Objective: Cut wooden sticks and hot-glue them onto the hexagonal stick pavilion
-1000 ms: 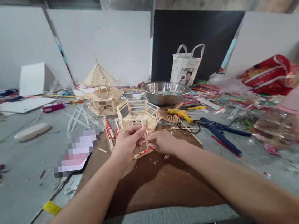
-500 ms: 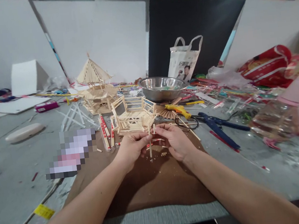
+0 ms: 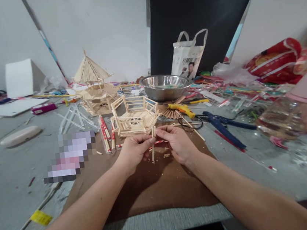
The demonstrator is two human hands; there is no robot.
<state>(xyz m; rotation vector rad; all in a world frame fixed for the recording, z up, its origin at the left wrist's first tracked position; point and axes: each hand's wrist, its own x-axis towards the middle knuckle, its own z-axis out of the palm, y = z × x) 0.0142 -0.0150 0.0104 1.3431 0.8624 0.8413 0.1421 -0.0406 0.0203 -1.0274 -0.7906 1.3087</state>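
My left hand (image 3: pixel 138 150) pinches a thin wooden stick (image 3: pixel 153 154) that hangs nearly upright between thumb and fingers. In my right hand (image 3: pixel 177 141) a short piece of wooden stick (image 3: pixel 154 130) is pinched, its side close against the upper end of the longer one; whether they touch I cannot tell. Just beyond the hands stands a wooden stick frame with railings (image 3: pixel 136 119). Below them, small stick offcuts (image 3: pixel 167 155) lie on a brown mat (image 3: pixel 162 191). Red-and-white packets of sticks (image 3: pixel 104 131) lie to the left of the frame.
Behind the frame stand a stick pavilion (image 3: pixel 93 85) and a steel bowl (image 3: pixel 165 87). To the right lie a yellow glue gun (image 3: pixel 182 110), blue-handled pliers (image 3: pixel 224 129) and a pink-lidded bottle (image 3: pixel 284 116). A white cable (image 3: pixel 24 225) runs along the left.
My right hand has brought the short piece leftward, closing the gap to the long stick. My left hand keeps its pinch. The whole view has shifted slightly.
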